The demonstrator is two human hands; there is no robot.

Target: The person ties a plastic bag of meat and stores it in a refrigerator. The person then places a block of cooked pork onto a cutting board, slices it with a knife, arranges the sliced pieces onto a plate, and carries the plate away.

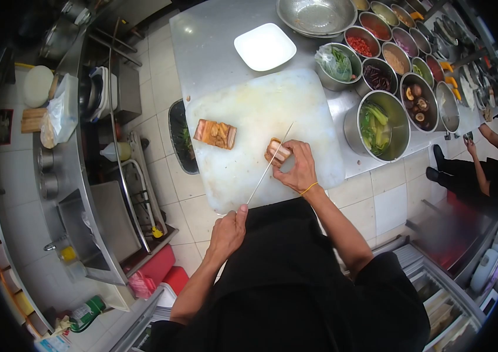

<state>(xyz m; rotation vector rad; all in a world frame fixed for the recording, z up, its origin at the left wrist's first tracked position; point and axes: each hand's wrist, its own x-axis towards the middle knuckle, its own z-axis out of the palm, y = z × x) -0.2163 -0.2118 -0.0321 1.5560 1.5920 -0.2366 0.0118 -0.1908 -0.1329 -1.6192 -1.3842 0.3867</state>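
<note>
1. Slicing is underway: right hand (228, 230) is wrapped tight around the knife (269, 165) handle, left hand (297, 167) pins the pork piece (276, 151) mid cutting board (261, 135).
2. Next cut probably needs fingertips tucked back, blade straight down.

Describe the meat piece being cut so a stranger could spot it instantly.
Find the white cutting board on the steel counter. The piece lies under the knife, pinned by a hand. The other slab lies apart, untouched.
</note>
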